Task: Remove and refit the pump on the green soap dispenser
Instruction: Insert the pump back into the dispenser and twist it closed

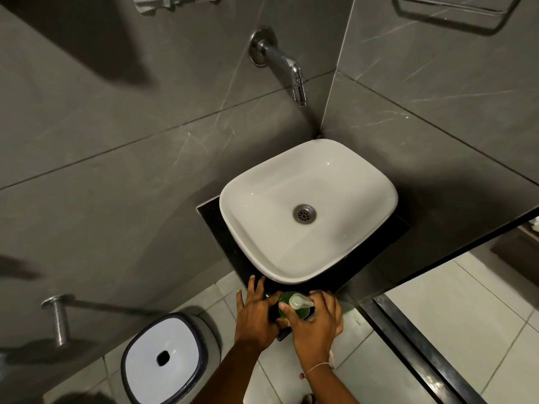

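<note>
Standing at the near corner of the black countertop [344, 275], at about six o'clock from the white vessel basin [309, 211], the green soap dispenser [282, 307] is upright with its clear pump [299, 301] seated on top, nozzle pointing toward three o'clock. The left hand [256, 314] cups the bottle from its nine o'clock side, thumb against the green body and the other fingers spread out flat over the counter edge toward the basin; the grip is loose and wide, more a brace than a clasp. The right hand [316, 323] wraps the bottle from the four o'clock side, its fingers curled close around the body just below the pump, a narrow hold on the dispenser. A thin string bracelet [318, 367] circles the right wrist. Any label or brand on the bottle is hidden by the hands, and no writing can be read anywhere.

The basin's steel drain [304, 213] lies at its centre. At twelve o'clock from the basin a chrome wall tap [287, 64] juts from the grey marble-veined tiles [116, 112]. At eight o'clock from the dispenser, down on the pale floor tiles [466, 316], sits a bin with a white lid [163, 357] rimmed in dark blue. A chrome wall peg [58, 319] sticks out at nine o'clock.
</note>
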A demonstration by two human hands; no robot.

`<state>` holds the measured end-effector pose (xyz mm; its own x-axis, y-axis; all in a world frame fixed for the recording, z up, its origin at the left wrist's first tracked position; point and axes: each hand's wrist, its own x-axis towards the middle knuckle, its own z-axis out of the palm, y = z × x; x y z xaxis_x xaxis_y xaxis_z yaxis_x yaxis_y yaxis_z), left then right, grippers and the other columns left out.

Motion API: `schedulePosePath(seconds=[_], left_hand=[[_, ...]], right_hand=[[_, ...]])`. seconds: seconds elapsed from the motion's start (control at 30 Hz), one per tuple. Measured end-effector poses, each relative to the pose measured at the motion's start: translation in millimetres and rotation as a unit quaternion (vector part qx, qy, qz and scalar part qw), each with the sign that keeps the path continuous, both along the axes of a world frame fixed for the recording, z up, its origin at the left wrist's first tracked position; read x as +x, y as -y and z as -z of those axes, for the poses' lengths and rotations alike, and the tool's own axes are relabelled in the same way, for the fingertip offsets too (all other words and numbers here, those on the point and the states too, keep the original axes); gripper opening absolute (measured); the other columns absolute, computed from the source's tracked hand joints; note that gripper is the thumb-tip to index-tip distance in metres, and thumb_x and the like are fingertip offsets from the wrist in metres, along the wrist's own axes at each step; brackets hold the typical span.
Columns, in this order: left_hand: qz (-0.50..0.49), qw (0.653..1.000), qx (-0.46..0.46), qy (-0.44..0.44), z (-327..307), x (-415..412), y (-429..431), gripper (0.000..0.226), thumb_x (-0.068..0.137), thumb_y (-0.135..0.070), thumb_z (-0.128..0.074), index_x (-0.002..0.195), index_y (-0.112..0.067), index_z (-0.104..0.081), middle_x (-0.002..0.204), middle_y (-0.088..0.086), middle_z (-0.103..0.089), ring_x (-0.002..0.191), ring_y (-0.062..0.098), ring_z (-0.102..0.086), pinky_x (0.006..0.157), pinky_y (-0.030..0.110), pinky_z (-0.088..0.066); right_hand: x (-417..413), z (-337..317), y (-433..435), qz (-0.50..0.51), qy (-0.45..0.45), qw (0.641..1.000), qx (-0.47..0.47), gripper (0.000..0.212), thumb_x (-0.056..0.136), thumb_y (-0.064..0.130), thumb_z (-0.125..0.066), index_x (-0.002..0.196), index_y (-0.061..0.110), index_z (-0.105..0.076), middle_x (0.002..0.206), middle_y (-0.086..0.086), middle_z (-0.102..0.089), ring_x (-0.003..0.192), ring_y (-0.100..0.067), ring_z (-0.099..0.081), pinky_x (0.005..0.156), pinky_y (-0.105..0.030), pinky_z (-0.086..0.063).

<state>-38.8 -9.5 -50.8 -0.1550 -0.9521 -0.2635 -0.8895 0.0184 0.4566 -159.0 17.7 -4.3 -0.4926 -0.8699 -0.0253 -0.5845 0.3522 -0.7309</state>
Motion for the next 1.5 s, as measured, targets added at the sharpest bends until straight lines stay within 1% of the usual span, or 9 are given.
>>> schedulePosePath(seconds=[0.2,0.3,0.47,0.63,0.7,0.77,0.93,1.27,1.5], left_hand=[[-0.004,1.0,-0.005,-0.012,-1.0,0.0,-0.2,0.061,0.076,-0.049,-0.066,0.133,-0.043,-0.046,0.162,0.0,-0.012,0.149,0.025,0.011,0.12,0.054,0.005],[-0.01,1.0,-0.007,-0.017,-0.4,-1.2,-0.8,0.061,0.075,-0.051,-0.066,0.132,-0.043,-0.046,0.162,-0.002,-0.012,0.149,0.024,0.011,0.119,0.052,0.006],[-0.013,1.0,-0.005,-0.014,2.4,-1.1,-1.2,0.063,0.074,-0.044,-0.067,0.133,-0.041,-0.046,0.162,-0.003,-0.013,0.149,0.023,0.011,0.121,0.056,0.001],[-0.005,1.0,-0.004,-0.007,3.5,0.6,1.0,0.068,0.071,-0.059,-0.067,0.133,-0.043,-0.044,0.162,-0.001,-0.01,0.149,0.024,0.01,0.119,0.054,0.005],[-0.008,1.0,0.005,-0.005,2.9,0.1,1.2,0.074,0.069,-0.064,-0.067,0.135,-0.042,-0.043,0.163,0.0,-0.01,0.149,0.023,0.011,0.118,0.051,0.007],[-0.005,1.0,0.008,-0.006,2.1,-0.6,1.8,0.075,0.069,-0.065,-0.068,0.136,-0.042,-0.043,0.163,0.0,-0.01,0.149,0.023,0.01,0.119,0.053,0.006],[-0.001,1.0,0.01,-0.005,-1.7,-0.3,2.0,0.076,0.069,-0.063,-0.069,0.138,-0.043,-0.041,0.163,0.0,-0.01,0.149,0.024,0.01,0.119,0.055,0.004],[-0.001,1.0,0.009,-0.001,-3.1,-1.0,1.6,0.076,0.071,-0.062,-0.068,0.138,-0.043,-0.039,0.163,0.001,-0.01,0.149,0.024,0.011,0.118,0.054,0.006],[-0.002,1.0,0.005,-0.002,-5.4,-1.8,-0.3,0.072,0.072,-0.06,-0.069,0.137,-0.044,-0.041,0.163,0.0,-0.01,0.149,0.024,0.011,0.118,0.053,0.008]], right_hand=[[-2.3,-2.4,-1.2,-0.037,0.028,0.998,-0.052,0.041,0.058,0.057,-0.07,0.096,0.043,-0.069,0.125,0.013,-0.058,0.134,-0.021,-0.037,0.109,-0.057,-0.024],[-5.4,0.5,2.4,-0.033,0.018,0.998,-0.054,0.033,0.055,0.049,-0.075,0.085,0.036,-0.071,0.114,0.018,-0.058,0.132,-0.023,-0.04,0.107,-0.057,-0.027],[4.7,-1.3,4.9,0.006,0.038,0.999,0.0,0.049,0.048,0.052,-0.086,0.08,0.022,-0.064,0.11,0.003,-0.063,0.122,-0.026,-0.047,0.099,-0.053,-0.033],[-16.2,-14.0,-7.9,-0.068,0.04,0.997,-0.007,0.054,0.061,0.04,-0.084,0.11,0.039,-0.06,0.122,0.011,-0.055,0.131,-0.018,-0.037,0.111,-0.054,-0.025],[-34.1,-21.9,-12.4,-0.082,0.056,0.994,-0.041,0.044,0.077,0.023,-0.076,0.113,0.044,-0.059,0.119,0.011,-0.058,0.124,-0.02,-0.046,0.107,-0.056,-0.034],[-44.8,-33.0,-9.3,-0.102,0.078,0.989,-0.078,0.026,0.09,0.027,-0.062,0.109,0.044,-0.064,0.113,0.012,-0.062,0.115,-0.014,-0.05,0.101,-0.047,-0.042],[-41.4,-44.6,9.7,-0.183,0.068,0.979,-0.056,0.02,0.089,0.023,-0.064,0.1,0.036,-0.075,0.107,0.014,-0.064,0.113,-0.011,-0.049,0.098,-0.044,-0.044],[-34.0,-43.0,8.1,-0.126,0.068,0.988,-0.05,0.015,0.08,0.023,-0.074,0.086,0.036,-0.077,0.098,0.018,-0.065,0.106,-0.015,-0.052,0.094,-0.051,-0.042],[-19.5,-34.6,-1.1,-0.05,0.045,0.995,-0.068,0.008,0.081,0.026,-0.074,0.087,0.03,-0.078,0.102,0.031,-0.056,0.11,-0.012,-0.044,0.088,-0.031,-0.022]])
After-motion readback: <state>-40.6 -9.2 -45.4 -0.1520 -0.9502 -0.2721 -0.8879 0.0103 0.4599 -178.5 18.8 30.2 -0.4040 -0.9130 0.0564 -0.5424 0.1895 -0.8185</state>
